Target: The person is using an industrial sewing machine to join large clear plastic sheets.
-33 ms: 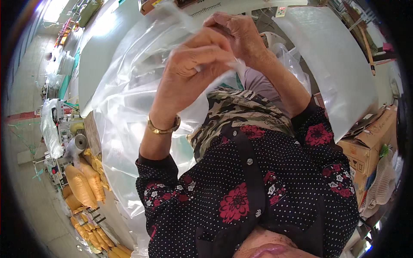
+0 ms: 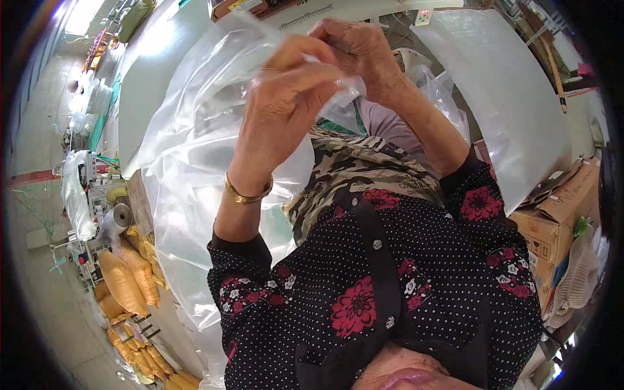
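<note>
Large, loose folds of clear plastic film (image 2: 195, 143) spread across the left and middle; whether it is a bag or a sheet I cannot tell. My left hand (image 2: 283, 107), with a gold band at its wrist, has its fingers closed on a thin edge of the film, and a crumpled piece sticks out past the fingertips. The fingers are partly smeared by motion. Close beside it, a little farther off, my right hand (image 2: 357, 55) is curled closed where the film runs up to it. Its fingertips are mostly hidden, but it appears to grip the film too.
At the right lies a wide flat stack of translucent plastic (image 2: 500, 84), with cardboard boxes (image 2: 552, 214) nearer to me. Tan filled bags (image 2: 123, 279) and a grey roll (image 2: 120, 216) sit at the left. A pale tabletop (image 2: 153, 84) extends behind the film.
My left hand has shifted slightly right, and the film at its fingertips has swung up and spread. The right hand has barely moved.
</note>
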Tool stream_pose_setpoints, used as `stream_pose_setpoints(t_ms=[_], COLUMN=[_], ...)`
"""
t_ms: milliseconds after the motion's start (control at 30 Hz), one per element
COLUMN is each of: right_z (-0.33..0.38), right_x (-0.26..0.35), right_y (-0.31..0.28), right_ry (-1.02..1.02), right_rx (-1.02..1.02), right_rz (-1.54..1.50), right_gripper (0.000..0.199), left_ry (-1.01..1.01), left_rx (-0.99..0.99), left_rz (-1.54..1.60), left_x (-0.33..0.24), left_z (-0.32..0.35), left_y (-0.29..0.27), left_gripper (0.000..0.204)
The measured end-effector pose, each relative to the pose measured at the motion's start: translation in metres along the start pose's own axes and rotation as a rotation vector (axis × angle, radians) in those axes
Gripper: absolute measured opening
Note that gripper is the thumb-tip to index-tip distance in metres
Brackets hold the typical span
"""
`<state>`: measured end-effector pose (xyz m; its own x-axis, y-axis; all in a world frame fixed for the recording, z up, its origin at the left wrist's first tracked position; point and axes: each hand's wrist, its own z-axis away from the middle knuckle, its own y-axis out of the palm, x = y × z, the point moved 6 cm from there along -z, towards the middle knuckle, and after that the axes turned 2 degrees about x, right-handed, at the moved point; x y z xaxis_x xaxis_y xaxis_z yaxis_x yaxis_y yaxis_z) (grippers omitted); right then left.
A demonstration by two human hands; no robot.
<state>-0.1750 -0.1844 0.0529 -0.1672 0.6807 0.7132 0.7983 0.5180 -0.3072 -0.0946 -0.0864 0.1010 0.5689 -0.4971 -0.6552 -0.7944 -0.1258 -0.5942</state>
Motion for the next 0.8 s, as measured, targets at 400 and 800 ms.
stream_pose_setpoints(t_ms=[400,800], right_z=[0.031,0.034], right_x=[-0.012,0.005], right_y=[-0.008,-0.008], right_ry=[0.148,0.088], right_rx=[-0.050,-0.162], right_rz=[-0.512,0.010], right_gripper=[0.014,0.018], left_ry=[-0.228,-0.342], left_rx=[-0.221,-0.242], left_rz=[0.059,0.100], left_x=[0.046,0.042], left_z=[0.007,0.007], left_y=[-0.014,-0.005], left_gripper=[0.007,0.010])
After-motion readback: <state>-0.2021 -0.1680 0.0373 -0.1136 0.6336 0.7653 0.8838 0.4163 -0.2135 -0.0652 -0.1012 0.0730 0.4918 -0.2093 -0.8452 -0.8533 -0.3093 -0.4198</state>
